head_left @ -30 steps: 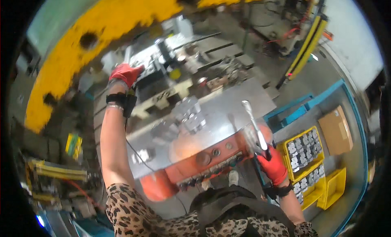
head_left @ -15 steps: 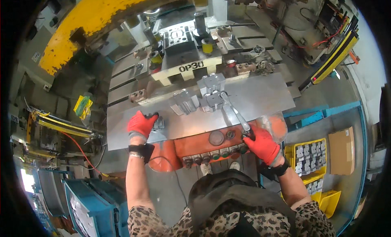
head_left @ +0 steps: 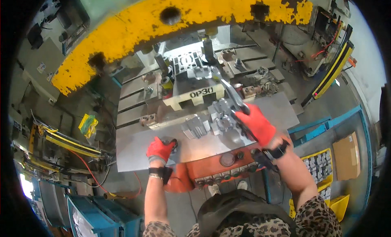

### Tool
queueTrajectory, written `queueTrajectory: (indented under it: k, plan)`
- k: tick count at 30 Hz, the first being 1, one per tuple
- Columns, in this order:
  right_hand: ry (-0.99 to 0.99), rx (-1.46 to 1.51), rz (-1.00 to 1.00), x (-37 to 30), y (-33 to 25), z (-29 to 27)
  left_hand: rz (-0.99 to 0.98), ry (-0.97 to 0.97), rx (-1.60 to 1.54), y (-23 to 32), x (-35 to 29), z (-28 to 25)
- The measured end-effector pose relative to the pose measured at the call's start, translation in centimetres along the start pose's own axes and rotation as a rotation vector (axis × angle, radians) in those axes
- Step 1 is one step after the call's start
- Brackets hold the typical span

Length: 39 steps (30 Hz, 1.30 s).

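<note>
My right hand [head_left: 257, 125], in a red glove, is closed around the handle of a long-handled metal tool [head_left: 229, 89]. At the tool's far end a flat grey metal part [head_left: 200, 73] hangs over the front of the die [head_left: 188, 61]. On the left of the metal sheet [head_left: 136, 149], my left hand [head_left: 161, 149] has its gloved fingers curled over a small grey metal part [head_left: 174, 147], mostly hidden by them. Between the hands, grey formed metal parts stand in a left group [head_left: 195, 127] and a right group [head_left: 222, 115].
A chipped yellow press beam [head_left: 171, 15] spans the area above the die. Below the sheet's near edge is an orange control panel [head_left: 228, 170] with several buttons. Yellow crates [head_left: 319, 172] of metal parts stand at right, beside cardboard [head_left: 347, 155]. Yellow guard posts [head_left: 334, 70] flank the press.
My right hand has moved forward, lifting the tool from the part groups to the die with a grey part at its tip. The view has shifted; my left hand stays by its part.
</note>
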State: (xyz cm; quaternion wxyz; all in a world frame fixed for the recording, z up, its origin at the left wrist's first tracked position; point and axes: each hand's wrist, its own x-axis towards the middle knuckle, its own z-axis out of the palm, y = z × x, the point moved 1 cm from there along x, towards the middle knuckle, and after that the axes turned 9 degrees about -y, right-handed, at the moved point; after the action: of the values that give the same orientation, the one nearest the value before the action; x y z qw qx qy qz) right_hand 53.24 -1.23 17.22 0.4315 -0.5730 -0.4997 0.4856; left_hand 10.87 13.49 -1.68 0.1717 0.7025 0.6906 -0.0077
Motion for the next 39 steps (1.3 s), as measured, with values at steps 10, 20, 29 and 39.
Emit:
queueTrajectory:
  k: [10,20,29,39]
  plan:
    - [0.225,-0.553,-0.024,19.2,-0.9,3.5,0.012,0.062,-0.198,-1.7,-3.4,-3.3]
    - [0.154,-0.795,0.022,19.6,-2.9,2.6,0.027,0.058,-0.344,-4.5,-4.9,-5.1]
    - [0.258,-1.255,-0.27,13.6,-2.6,0.0,0.017,0.172,-0.365,-7.6,-6.8,-5.1]
    - [0.903,-0.491,0.09,-22.9,24.1,-10.5,-0.206,0.014,-0.71,-18.6,-16.4,6.0]
